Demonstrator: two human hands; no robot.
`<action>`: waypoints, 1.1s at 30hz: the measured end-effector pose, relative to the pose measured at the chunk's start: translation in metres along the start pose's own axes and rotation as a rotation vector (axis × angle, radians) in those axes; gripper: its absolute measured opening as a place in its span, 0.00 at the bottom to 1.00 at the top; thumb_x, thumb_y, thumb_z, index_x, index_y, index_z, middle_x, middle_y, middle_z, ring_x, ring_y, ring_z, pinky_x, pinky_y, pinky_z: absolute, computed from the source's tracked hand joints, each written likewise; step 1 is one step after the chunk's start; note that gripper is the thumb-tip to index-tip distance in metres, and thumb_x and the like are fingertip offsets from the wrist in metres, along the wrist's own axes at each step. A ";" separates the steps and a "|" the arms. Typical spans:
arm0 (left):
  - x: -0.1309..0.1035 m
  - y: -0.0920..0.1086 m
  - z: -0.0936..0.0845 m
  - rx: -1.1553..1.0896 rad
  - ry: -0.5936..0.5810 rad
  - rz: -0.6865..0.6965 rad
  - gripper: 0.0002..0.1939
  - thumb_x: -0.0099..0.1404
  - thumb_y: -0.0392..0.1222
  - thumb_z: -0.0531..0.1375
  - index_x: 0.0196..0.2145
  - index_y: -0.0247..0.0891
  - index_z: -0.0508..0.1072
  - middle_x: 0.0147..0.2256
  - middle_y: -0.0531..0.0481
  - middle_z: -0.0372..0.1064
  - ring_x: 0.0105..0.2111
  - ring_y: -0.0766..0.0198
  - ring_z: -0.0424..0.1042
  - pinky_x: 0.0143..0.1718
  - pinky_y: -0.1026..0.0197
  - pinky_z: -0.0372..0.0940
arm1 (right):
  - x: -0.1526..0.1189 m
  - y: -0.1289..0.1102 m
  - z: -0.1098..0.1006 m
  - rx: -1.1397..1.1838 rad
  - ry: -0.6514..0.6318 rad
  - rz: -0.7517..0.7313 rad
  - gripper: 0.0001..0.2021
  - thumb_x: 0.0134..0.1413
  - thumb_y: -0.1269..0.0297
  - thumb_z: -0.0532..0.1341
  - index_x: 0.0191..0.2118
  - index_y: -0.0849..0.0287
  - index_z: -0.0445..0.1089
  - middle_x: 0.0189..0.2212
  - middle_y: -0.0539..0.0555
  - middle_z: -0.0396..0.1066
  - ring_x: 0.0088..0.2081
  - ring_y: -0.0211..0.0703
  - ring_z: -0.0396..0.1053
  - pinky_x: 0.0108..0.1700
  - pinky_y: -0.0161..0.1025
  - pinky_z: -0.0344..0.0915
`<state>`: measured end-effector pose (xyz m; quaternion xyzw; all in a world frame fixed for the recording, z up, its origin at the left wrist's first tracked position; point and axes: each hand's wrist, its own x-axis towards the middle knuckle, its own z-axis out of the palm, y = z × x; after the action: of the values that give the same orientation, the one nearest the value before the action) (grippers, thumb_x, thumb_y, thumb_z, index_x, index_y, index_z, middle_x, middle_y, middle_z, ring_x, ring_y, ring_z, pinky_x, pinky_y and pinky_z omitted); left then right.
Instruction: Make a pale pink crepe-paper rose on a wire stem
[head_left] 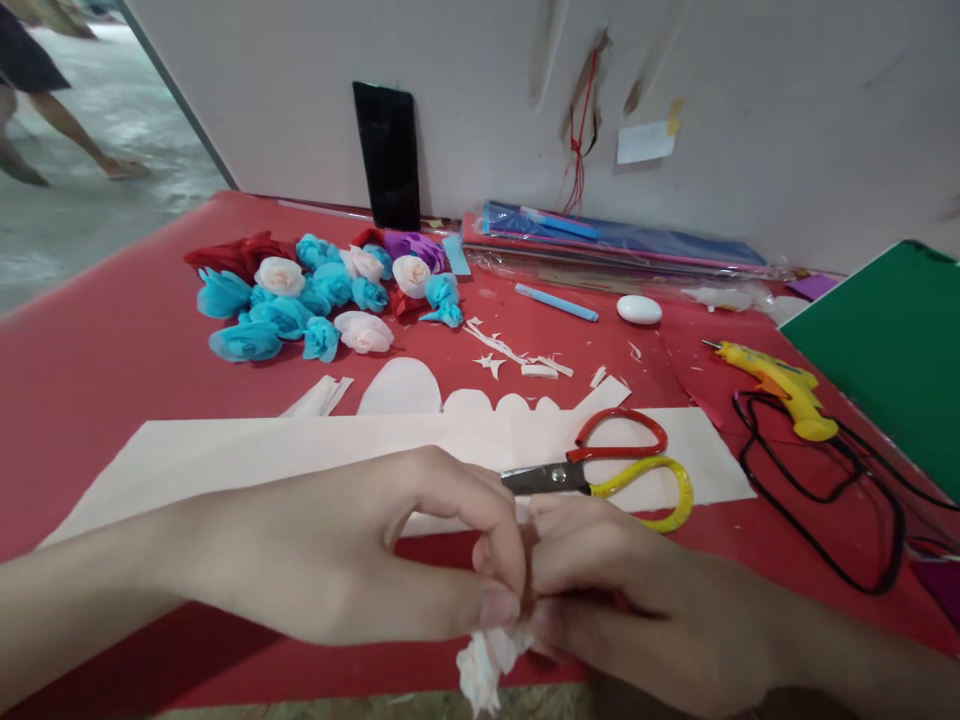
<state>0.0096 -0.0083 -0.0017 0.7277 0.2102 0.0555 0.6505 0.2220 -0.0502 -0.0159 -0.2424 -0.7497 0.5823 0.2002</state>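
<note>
Near the table's front edge, my left hand (352,550) and my right hand (637,600) meet, fingertips pinched together. Between them they hold a small pale pink paper flower (484,668), its ruffled petals hanging below my fingers. The flower's base is hidden by my fingers. Just beyond my hands lie scissors (600,470) with one red and one yellow handle, resting on a long pale pink paper strip (247,450). Behind the strip are rounded paper cut-outs (401,388) and white paper scraps (517,350).
Several blue, pink, red and purple paper flowers (322,290) are heaped at the back left. A black phone (390,155) leans on the wall. A yellow glue gun (780,385) with black cable, a white egg-shaped object (639,310), a blue pen (556,302) and a green board (892,350) lie right.
</note>
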 end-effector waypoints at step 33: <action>-0.004 0.004 0.005 0.215 0.144 -0.123 0.04 0.62 0.40 0.63 0.28 0.46 0.73 0.33 0.58 0.75 0.32 0.65 0.74 0.32 0.70 0.63 | 0.005 -0.002 0.005 0.519 0.069 0.655 0.09 0.45 0.60 0.59 0.22 0.59 0.65 0.20 0.46 0.60 0.24 0.33 0.54 0.28 0.35 0.50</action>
<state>0.0087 -0.0146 0.0023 0.7730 0.3052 0.0449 0.5543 0.2150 -0.0516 -0.0147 -0.4287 -0.4546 0.7762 0.0838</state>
